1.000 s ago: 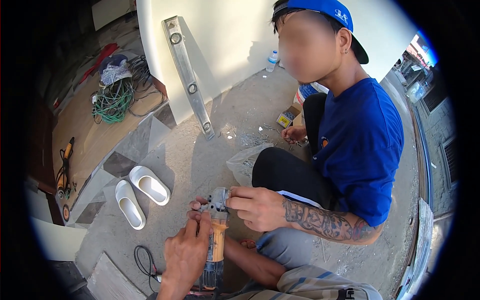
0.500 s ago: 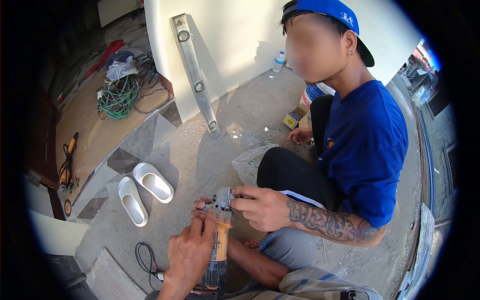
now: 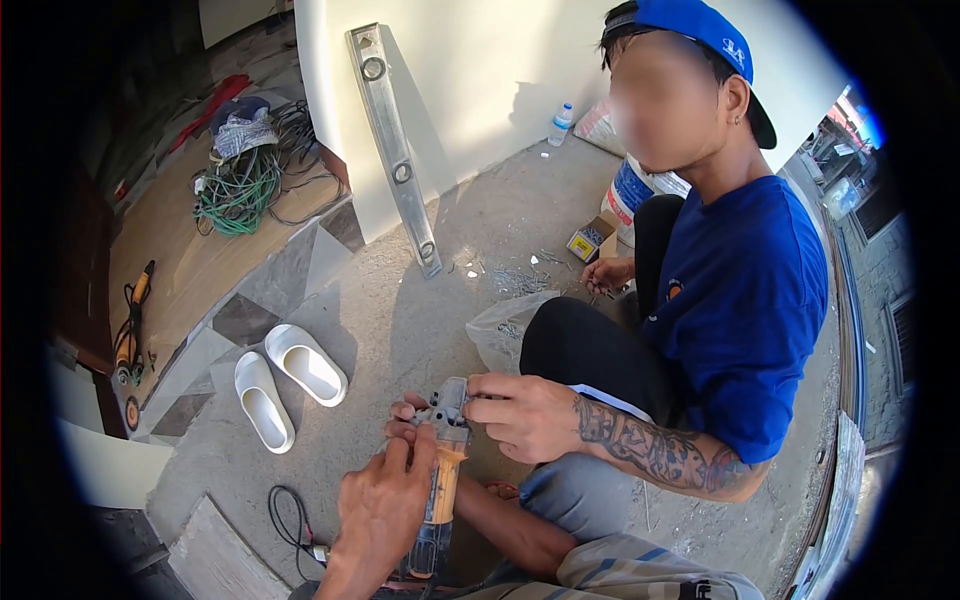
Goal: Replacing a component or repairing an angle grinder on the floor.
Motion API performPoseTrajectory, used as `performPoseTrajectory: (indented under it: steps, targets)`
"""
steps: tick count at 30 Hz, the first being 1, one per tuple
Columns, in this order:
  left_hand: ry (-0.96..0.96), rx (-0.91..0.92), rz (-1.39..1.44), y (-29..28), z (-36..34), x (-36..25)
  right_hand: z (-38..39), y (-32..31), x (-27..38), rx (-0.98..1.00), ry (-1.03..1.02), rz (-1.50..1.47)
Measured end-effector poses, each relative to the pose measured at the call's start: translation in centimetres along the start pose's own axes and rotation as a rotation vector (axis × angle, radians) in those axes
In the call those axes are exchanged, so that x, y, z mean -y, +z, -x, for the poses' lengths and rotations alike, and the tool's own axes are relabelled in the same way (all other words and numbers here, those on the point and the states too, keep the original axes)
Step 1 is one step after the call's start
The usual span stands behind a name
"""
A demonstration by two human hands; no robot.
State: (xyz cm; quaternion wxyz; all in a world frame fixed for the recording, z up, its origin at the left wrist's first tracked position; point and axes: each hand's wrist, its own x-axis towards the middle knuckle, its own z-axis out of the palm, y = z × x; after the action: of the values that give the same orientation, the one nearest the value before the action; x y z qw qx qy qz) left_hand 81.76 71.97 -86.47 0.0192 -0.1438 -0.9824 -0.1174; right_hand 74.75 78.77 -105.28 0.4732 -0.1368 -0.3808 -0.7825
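At 12 o'clock, a cream wall point(image 3: 480, 90). At 3 o'clock, a squatting co-worker point(image 3: 745, 300) in blue. At 11 o'clock, propped aslant on the wall, a metal level point(image 3: 390, 130). At 10 o'clock, a heap of green cable point(image 3: 240, 195). At 8 o'clock, 2 white clogs point(image 3: 262, 400). At 6 o'clock, an orange-and-grey angle grinder point(image 3: 442, 490), its head touched by the co-worker's fingers point(image 3: 490, 408). Gripping its side from 7 o'clock, the left hand point(image 3: 378, 505). Mostly hidden behind it, the right hand point(image 3: 402, 411); cannot tell its grip.

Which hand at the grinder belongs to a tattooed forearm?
The co-worker's hand, to the right of the grinder; the left hand, on its left, shows no tattoo.
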Motion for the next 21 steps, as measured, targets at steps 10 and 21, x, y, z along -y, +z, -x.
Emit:
performPoseTrajectory:
  steps: [10, 21]
  targets:
    - [-0.006, -0.007, 0.012, 0.2, 0.1, 0.1, -0.3, 0.2, -0.1, 0.032, 0.022, -0.078]
    - [0.018, 0.001, -0.048, 1.1, 0.3, 0.9, -0.2, -0.4, -0.3, 0.015, 0.059, -0.096]
